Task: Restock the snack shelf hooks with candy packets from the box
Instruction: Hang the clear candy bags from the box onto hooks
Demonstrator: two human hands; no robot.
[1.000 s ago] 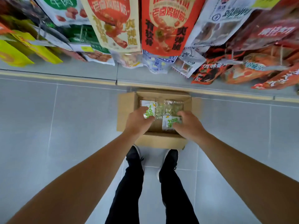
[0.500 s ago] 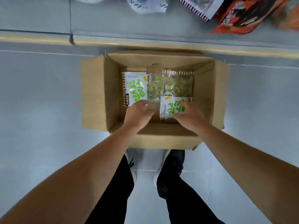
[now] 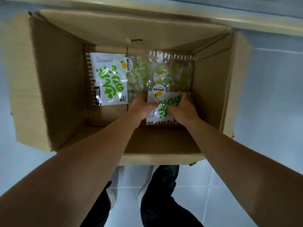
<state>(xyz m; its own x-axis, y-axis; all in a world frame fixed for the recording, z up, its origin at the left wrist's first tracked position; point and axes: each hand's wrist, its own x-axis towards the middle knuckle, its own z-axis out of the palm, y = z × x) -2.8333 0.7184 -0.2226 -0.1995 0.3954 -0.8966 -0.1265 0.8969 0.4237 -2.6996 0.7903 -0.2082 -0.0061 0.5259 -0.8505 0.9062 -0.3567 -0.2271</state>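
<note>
An open cardboard box [image 3: 54, 82] sits on the floor below me. Two candy packets, white with green lettering and clear windows, lie flat on its bottom. The left candy packet [image 3: 109, 79] lies untouched. Both my hands are down inside the box on the right candy packet [image 3: 170, 74]. My left hand [image 3: 141, 106] pinches its near left edge. My right hand [image 3: 182, 108] grips its near right side, fingers curled over the white label part.
The box flaps fold outward on the left [image 3: 18, 89] and right [image 3: 237, 89]. The shelf base edge [image 3: 246, 22] runs along the top. Grey floor tiles [image 3: 270, 112] surround the box. My black shoes [image 3: 160, 185] stand just behind its near wall.
The camera has dropped much closer to the box and the hanging shelf packets have left the view. My left hand moved right from beside the left packet onto the right packet.
</note>
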